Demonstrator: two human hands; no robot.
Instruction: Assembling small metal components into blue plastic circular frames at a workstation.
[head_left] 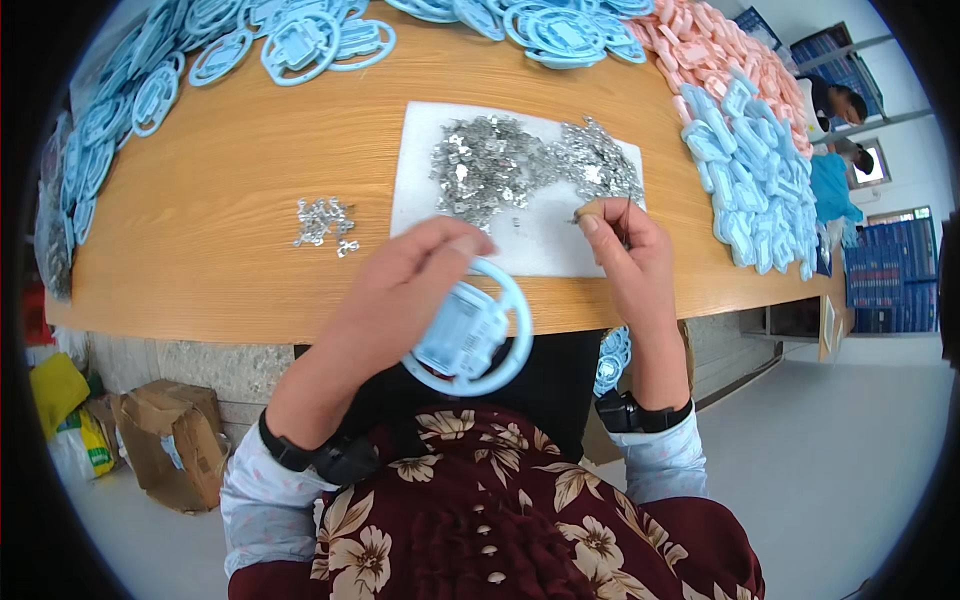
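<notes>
Near the table's front edge, my left hand is closed round the upper left rim of a light blue plastic toy steering wheel. The wheel tilts, with the recessed, boxy middle part facing up. My right hand is over the right part of a white foam sheet, its thumb and forefinger pinched on a small grey metal piece, mostly hidden. A thin dark sliver shows among the other fingers; I cannot tell what it is. Beyond my hands, small silvery metal pieces are heaped on the sheet in two joined piles.
A few loose metal pieces lie on the wooden table at left. Blue wheels are piled along the far and left edges. Light blue parts and pink parts fill the right. A cardboard box stands on the floor.
</notes>
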